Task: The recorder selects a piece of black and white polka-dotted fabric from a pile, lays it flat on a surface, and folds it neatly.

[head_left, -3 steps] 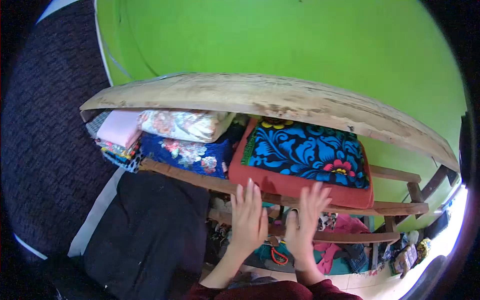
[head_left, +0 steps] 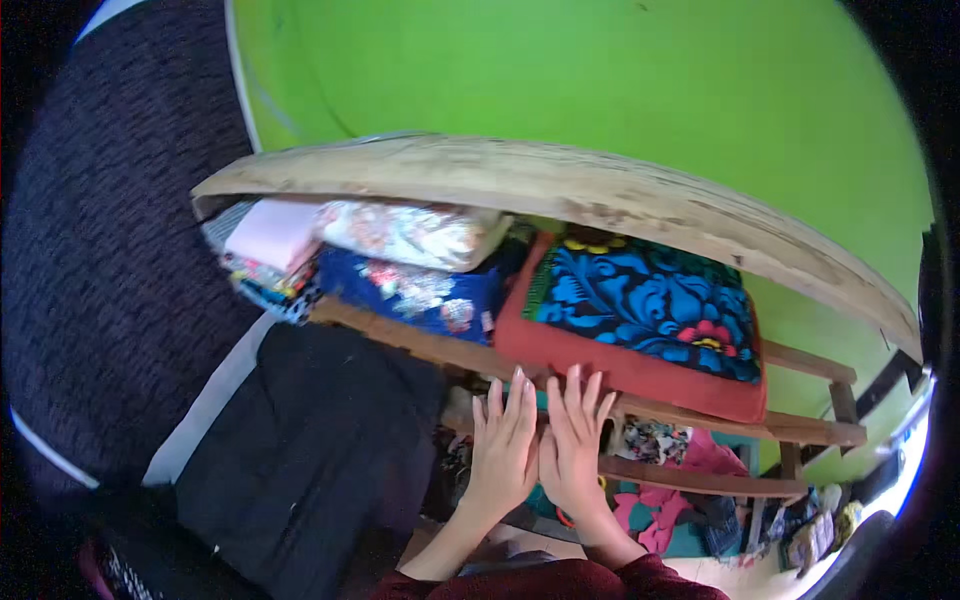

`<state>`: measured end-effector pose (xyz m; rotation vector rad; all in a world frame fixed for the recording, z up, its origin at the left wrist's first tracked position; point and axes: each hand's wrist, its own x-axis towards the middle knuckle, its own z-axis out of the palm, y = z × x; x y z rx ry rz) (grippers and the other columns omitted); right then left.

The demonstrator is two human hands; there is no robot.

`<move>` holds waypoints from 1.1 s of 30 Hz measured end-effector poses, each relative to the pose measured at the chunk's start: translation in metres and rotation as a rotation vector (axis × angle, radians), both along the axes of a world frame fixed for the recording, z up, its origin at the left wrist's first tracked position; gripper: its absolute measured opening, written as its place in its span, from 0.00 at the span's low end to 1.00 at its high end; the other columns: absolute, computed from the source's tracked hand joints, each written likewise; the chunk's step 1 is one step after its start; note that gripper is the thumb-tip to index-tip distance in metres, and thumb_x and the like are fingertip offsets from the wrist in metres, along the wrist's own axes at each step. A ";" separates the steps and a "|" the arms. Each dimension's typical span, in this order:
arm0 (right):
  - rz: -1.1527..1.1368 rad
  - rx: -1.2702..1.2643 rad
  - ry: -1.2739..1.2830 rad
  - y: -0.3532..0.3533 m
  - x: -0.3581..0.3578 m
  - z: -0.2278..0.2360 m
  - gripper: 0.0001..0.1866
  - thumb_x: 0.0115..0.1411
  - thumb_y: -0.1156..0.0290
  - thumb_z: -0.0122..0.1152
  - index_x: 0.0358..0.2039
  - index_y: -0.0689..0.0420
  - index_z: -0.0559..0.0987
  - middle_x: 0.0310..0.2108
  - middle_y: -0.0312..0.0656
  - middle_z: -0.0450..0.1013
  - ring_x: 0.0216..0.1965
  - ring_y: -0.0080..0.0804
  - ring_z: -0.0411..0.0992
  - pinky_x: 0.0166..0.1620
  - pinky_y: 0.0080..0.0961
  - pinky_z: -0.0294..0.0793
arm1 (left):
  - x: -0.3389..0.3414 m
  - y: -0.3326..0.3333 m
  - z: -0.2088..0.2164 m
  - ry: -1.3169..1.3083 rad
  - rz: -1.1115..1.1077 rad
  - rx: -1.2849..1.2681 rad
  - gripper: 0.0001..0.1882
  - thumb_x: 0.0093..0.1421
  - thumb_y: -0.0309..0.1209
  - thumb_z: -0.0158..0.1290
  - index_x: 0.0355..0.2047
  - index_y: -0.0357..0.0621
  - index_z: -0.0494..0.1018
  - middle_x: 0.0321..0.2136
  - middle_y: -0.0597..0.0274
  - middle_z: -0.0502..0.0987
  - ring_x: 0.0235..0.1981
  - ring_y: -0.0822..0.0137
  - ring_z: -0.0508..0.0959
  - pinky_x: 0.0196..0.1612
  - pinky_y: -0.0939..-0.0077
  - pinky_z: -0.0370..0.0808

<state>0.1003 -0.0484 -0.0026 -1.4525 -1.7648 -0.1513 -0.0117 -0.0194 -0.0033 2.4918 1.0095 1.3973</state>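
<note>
A bright green wall spans the upper background, bordered at left by a thin pale strip beside a dark, textured expanse. In front of the wall stands a rough wooden rack, its top plank pale and stained, with browner rails below. At lower right, pale floor tiles show, and strong white light glares near the picture's rim.

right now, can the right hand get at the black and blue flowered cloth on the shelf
Probably yes: the right hand looks empty, and nothing covers the front of the flowered cloth, which lies on the red fabric; the upper plank hides its back edge.
</note>
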 end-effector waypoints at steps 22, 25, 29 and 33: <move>1.378 -0.267 -0.231 -0.128 -0.406 -0.060 0.31 0.52 0.76 0.42 0.58 0.64 0.54 0.61 0.57 0.44 0.63 0.55 0.38 0.59 0.56 0.34 | -0.345 -0.262 -0.057 0.286 1.458 -0.377 0.33 0.52 0.31 0.45 0.57 0.34 0.51 0.59 0.41 0.49 0.59 0.40 0.49 0.57 0.44 0.47; 1.564 -0.240 -0.226 -0.156 -0.449 -0.070 0.31 0.52 0.75 0.46 0.58 0.61 0.55 0.61 0.58 0.45 0.62 0.57 0.39 0.59 0.54 0.39 | -0.371 -0.302 -0.065 0.272 1.622 -0.441 0.32 0.51 0.30 0.45 0.57 0.34 0.52 0.59 0.42 0.49 0.60 0.40 0.48 0.57 0.41 0.45; 1.820 -0.290 -0.357 -0.191 -0.501 -0.087 0.34 0.52 0.68 0.52 0.60 0.55 0.53 0.62 0.60 0.37 0.63 0.57 0.34 0.61 0.50 0.39 | -0.397 -0.361 -0.076 0.240 1.872 -0.557 0.30 0.52 0.34 0.49 0.56 0.45 0.57 0.60 0.46 0.47 0.60 0.39 0.45 0.53 0.30 0.43; 1.922 -0.199 -0.402 -0.220 -0.555 -0.083 0.35 0.52 0.65 0.54 0.60 0.55 0.54 0.61 0.62 0.35 0.63 0.57 0.33 0.60 0.50 0.39 | -0.427 -0.410 -0.083 0.243 2.066 -0.492 0.26 0.50 0.34 0.52 0.52 0.56 0.65 0.60 0.45 0.48 0.60 0.39 0.45 0.55 0.33 0.40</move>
